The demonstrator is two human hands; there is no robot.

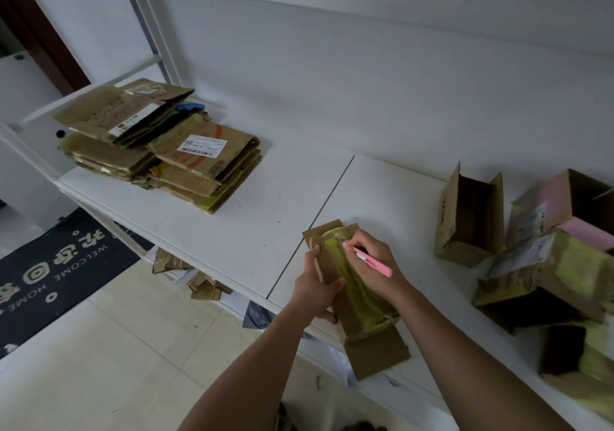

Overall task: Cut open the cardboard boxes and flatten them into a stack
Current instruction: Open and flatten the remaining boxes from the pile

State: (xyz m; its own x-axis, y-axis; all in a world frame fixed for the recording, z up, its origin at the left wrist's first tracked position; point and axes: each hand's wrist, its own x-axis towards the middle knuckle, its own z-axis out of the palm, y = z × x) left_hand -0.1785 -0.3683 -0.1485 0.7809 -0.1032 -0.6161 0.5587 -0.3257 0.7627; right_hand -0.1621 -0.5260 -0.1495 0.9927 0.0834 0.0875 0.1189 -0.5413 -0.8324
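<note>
A small cardboard box (357,294), wrapped lengthwise in yellowish tape, lies at the near edge of the white bench (265,218), just right of the seam between the two bench panels, with one brown flap hanging over the edge toward the person. The left hand (317,289) grips the box along its left side, thumb on the top face and fingers curled round the edge. The right hand (373,264) rests on the box's right side and pinches a pink utility knife (370,259) like a pen, its tip touching the taped top near the far end of the box. Well apart, at the far left of the bench, sits a stack of flattened cardboard boxes (159,151), several layers deep and laid in two overlapping piles, a white shipping label (201,146) showing on the top right sheet. To the right of the hands stands an open brown box (470,218) with its flaps up, and beyond it a jumble of further boxes (558,264), some pink-sided, some bound in yellowish tape, leaning on one another. Scraps of cardboard (199,284) lie under the bench, and a dark doormat (56,264) with white lettering lies on the tiled floor at the left
</note>
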